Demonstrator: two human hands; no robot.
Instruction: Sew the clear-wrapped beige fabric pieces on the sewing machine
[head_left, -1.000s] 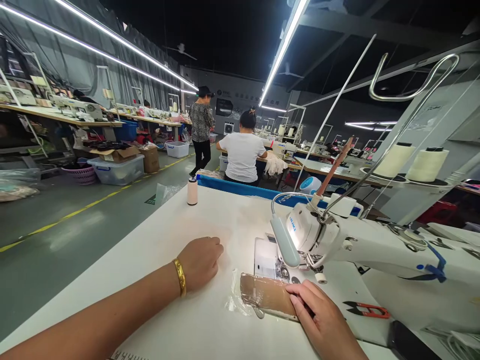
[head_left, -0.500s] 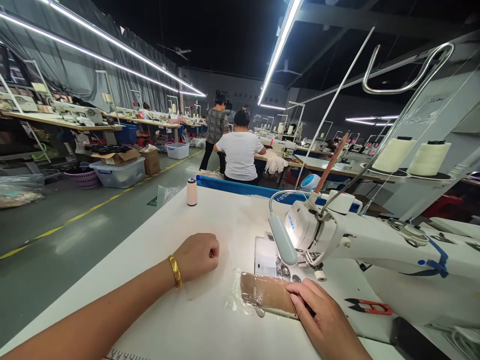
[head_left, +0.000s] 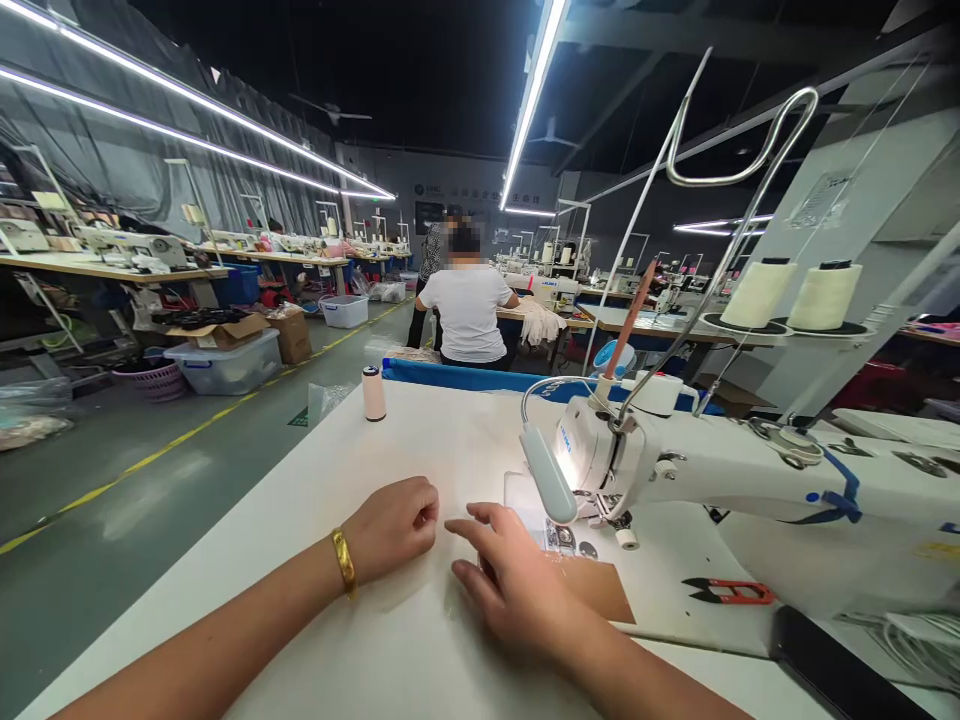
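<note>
While the left hand [head_left: 394,525] lies curled, fingers together, the right [head_left: 517,575] reaches beside it, thumb and fingers apart, apparently mid-reach; brown card [head_left: 600,588] lies right, near side of the machine [head_left: 705,450]. Any grasp calls for closing those fingers.

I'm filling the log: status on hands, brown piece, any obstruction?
Left hand curled shut; right hand open; brown piece by sewing machine, partly hidden behind right hand.
</note>
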